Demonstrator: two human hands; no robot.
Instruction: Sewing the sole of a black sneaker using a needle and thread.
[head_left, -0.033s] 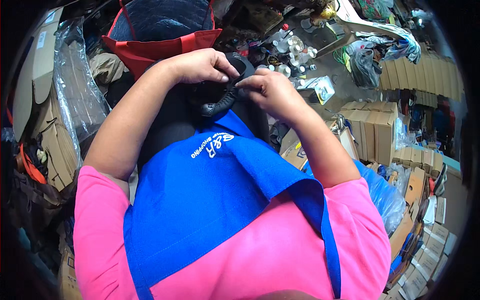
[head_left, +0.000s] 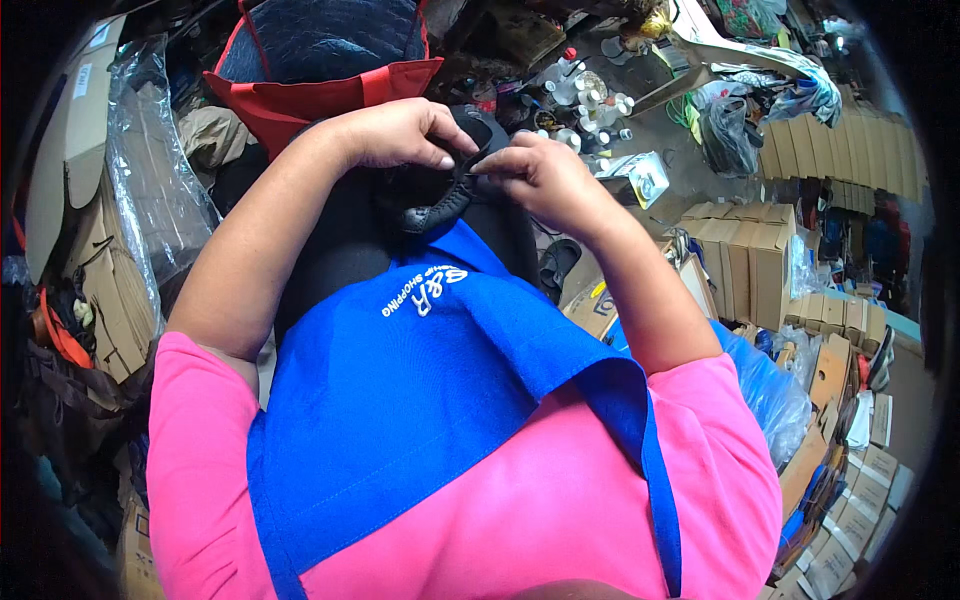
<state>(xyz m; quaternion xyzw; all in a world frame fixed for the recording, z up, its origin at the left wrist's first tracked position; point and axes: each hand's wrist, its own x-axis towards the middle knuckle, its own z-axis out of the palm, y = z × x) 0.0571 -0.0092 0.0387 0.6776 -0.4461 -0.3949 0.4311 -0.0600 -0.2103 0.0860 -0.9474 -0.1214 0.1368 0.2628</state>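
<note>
A black shoe [head_left: 437,213] with stitching along its rounded edge rests on my dark-clad lap, just beyond the hem of my blue apron [head_left: 400,350]. From the left, my left hand [head_left: 405,133] holds the shoe's far rim between thumb and index finger. My right hand [head_left: 540,180] comes in opposite, its thumb and index finger pinched together at the stitched edge. Whatever sits in that pinch is too small to make out. The fingertips of both hands are close together, and the dark material hides much of the shoe's outline.
An open red bag [head_left: 330,92] with a dark lining stands beyond my lap. Several bottles [head_left: 590,105] crowd the floor at the far right, near a dark plastic bag [head_left: 730,140]. Cardboard boxes [head_left: 745,260] are stacked at right; clear plastic [head_left: 150,150] covers cardboard at left.
My right hand has shifted slightly, its index finger now straighter against the shoe's edge. The right forearm has moved a little, uncovering more of a dark sandal on the floor. My left hand stays put.
</note>
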